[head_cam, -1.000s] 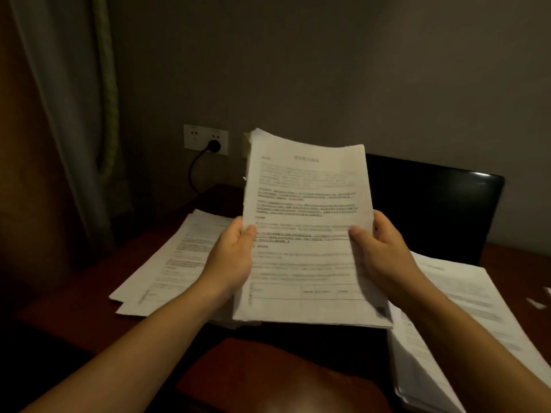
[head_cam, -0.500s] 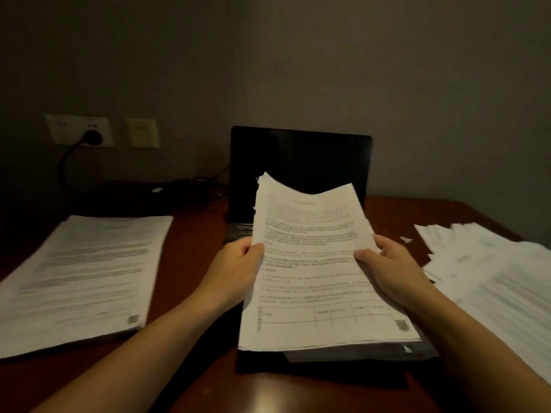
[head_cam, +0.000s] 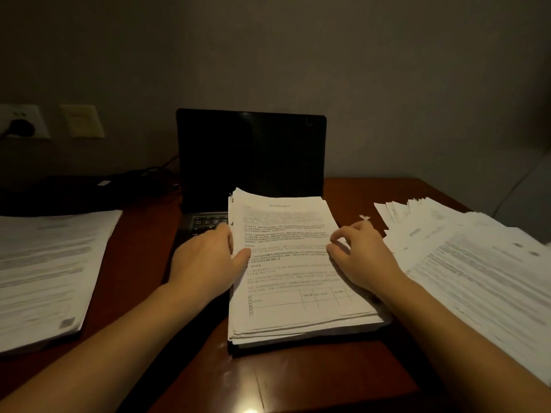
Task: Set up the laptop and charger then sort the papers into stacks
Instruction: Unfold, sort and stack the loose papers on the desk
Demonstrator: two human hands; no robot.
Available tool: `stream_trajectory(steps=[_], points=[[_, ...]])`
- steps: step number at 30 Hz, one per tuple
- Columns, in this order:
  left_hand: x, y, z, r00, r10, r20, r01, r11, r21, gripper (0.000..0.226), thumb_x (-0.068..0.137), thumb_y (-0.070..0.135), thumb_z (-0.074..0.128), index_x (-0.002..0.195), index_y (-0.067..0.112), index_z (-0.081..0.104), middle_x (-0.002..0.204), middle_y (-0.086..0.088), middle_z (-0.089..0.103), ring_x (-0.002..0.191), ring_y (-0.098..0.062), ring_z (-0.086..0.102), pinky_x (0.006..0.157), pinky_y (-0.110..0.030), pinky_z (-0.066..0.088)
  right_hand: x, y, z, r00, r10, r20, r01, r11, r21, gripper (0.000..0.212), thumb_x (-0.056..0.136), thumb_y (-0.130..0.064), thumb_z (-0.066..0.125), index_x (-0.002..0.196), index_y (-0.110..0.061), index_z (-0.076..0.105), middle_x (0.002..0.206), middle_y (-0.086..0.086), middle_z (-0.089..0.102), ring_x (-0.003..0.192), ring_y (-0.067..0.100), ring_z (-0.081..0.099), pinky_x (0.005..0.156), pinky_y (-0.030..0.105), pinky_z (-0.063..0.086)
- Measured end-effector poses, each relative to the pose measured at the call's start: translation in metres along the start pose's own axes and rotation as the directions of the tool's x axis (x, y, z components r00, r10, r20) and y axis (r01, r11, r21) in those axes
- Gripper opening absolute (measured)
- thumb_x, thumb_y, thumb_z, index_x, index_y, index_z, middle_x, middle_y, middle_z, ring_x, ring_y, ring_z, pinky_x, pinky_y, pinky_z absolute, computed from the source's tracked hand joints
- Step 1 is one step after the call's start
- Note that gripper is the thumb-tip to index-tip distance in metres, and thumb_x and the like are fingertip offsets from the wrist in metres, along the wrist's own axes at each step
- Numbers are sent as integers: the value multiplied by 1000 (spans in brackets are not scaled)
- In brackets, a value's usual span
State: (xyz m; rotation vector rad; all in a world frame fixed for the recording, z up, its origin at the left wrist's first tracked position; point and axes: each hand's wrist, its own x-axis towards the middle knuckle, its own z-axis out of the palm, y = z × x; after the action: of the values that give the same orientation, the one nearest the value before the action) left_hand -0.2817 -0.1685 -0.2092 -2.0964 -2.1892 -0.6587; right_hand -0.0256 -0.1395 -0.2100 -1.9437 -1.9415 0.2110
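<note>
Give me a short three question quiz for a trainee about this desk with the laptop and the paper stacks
1. True or false: the laptop screen is lit.
2. Multiple choice: the middle paper stack lies (a) on the floor, (b) over the laptop's keyboard side, (c) on the left paper stack.
3. Short answer: where is each of the hands relative to the middle paper stack?

Key:
1. False; it is open but dark.
2. b
3. The left hand is at its left edge, thumb on top; the right hand rests on its right edge. The fanned right pile is untouched.
</note>
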Motion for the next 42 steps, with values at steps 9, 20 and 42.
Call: stream_trajectory(steps=[9, 20, 42], points=[[-9, -22, 9, 997, 45, -58, -48, 998, -41, 32, 94, 61, 45, 93, 30, 54, 88, 10, 52, 87, -14, 51, 73, -34, 49, -11, -26, 2, 992, -122, 14, 121, 992, 27, 41, 98, -50, 55, 132, -27, 59, 159, -2, 31, 147, 21, 26, 117, 45, 30], [-36, -98, -17, 975, 130, -178, -148, 985, -92, 15, 96, 42, 55, 96, 30, 64, 96, 11, 55, 102, -13, 47, 86, -32, 36, -36, -143, 39, 895, -447, 1, 438, 878, 190, 32, 100, -39, 55, 124, -21, 65, 142, -3, 47, 136, 12, 39, 103, 21, 30], [-101, -240, -66, 982, -168, 90, 176, 979, -100, 45, 100, 55, 38, 143, 44, 45, 156, 22, 31, 148, -4, 16, 123, -38, 2, -63, -279, 104, 661, -450, 601, -298, 577, 760, 86, 85, -1, 74, 151, -33, 30, 88, 10, 78, 75, 27, 74, 67, 32, 62]])
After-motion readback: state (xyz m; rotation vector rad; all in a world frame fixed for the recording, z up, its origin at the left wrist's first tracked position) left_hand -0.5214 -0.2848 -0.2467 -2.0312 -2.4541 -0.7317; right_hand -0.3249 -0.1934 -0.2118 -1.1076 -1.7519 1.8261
